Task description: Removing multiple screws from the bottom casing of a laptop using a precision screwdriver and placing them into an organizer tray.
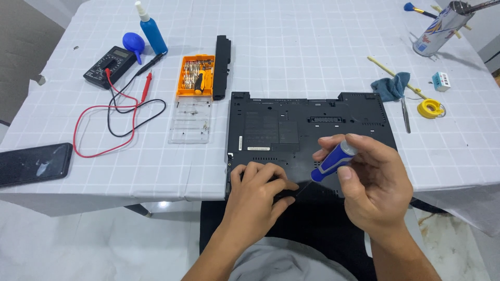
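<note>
A black laptop [307, 130] lies upside down, underside up, at the near edge of the table [312, 41], which is covered with a white grid-patterned cloth. The person's left hand [258, 195] rests flat on the laptop's near left corner, fingers together and curled slightly, pressing the case rather than gripping it. The right hand [372, 177] is closed around a screwdriver [333, 160] with a blue and grey handle; the shaft slants down and to the left, its tip meeting the laptop's base just beside the left fingertips.

To the left of the laptop stands an orange screwdriver-bit case [196, 76], with its clear lid [190, 121] lying open nearer the person. A long black battery pack [222, 66] lies touching the case's right side. Further left are a black multimeter [110, 66] with red and black leads, a blue dust blower [134, 42] and a blue spray bottle [152, 30]. A dark smartphone [34, 164] lies at the table's near left edge. To the right are a blue cloth [390, 86], tweezers [405, 114], a yellow solder spool [430, 108] and a metal can [438, 28] holding brushes.
</note>
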